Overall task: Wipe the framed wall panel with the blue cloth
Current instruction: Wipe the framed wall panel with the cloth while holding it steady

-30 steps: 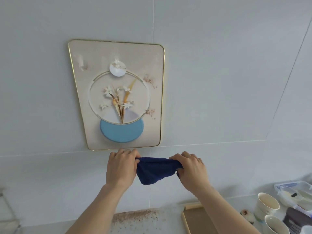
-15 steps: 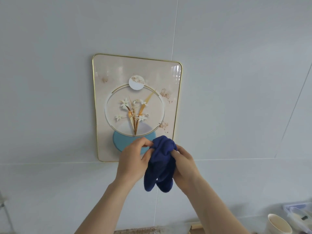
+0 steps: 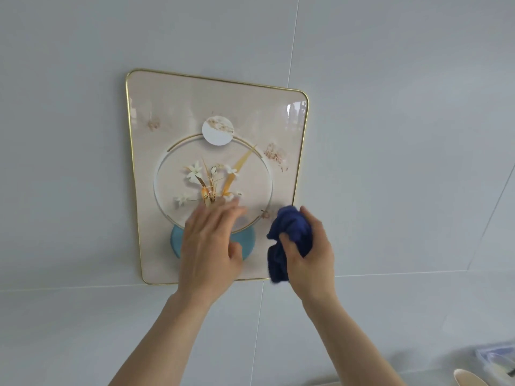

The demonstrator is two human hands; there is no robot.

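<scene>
The wiping looks barely begun, if at all. The framed wall panel [image 3: 211,112] hangs on the grey tiled wall [image 3: 390,135], and brownish smudges show on its face at about 10 and 2 o'clock from the centre. The right hand [image 3: 306,254] clutches the bunched blue cloth [image 3: 289,232] at the panel's 4 o'clock corner; whether cloth touches the panel I cannot tell. The left hand [image 3: 209,246] is empty, fingers extended over the lower middle, blurred. Nearly the whole surface appears left to wipe.

Pale grey tiled wall [image 3: 390,135] with thin seams, evenly lit.
</scene>
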